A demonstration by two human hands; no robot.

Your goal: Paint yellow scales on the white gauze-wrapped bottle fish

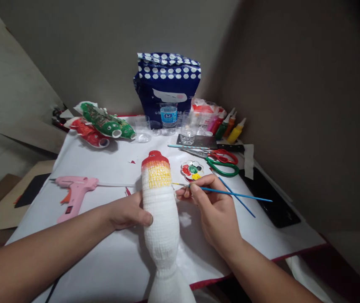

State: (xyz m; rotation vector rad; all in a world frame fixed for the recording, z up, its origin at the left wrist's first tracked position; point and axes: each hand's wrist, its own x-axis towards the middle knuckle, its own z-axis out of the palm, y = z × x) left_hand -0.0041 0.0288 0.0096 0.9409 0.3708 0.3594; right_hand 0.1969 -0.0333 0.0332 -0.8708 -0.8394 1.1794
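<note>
Honestly, the riskiest spot looks like the edge of the yellow band on that gauze-wrapped form (161,216); it's held up over the tabletop's (104,248) near edge, around the middle, red end towards the far edge, and the narrow waist sits above the flared white tail. The left hand (132,212) is wrapped round its side, thumb pressed on the bare white part, fingers mostly hidden behind; if that grip rolls, the line could wobble, and a thumb sliding up could smear the yellow, supposing it's wet (can't tell from here).

The right hand (219,206) pinches a blue paintbrush (239,194) between thumb and forefinger, tip right at the side of the yellow; too much paint on the bristles could bleed through the weave into clean white. The flower-shaped palette (191,163) is just beyond those knuckles, in from the tabletop's right edge; a careless backward bump could mean yellow knuckles, then yellow prints on white. The second brush (244,206) lies under the first one's handle, angled towards the near right corner; a low sweep might catch it and jolt the stroke.
</note>
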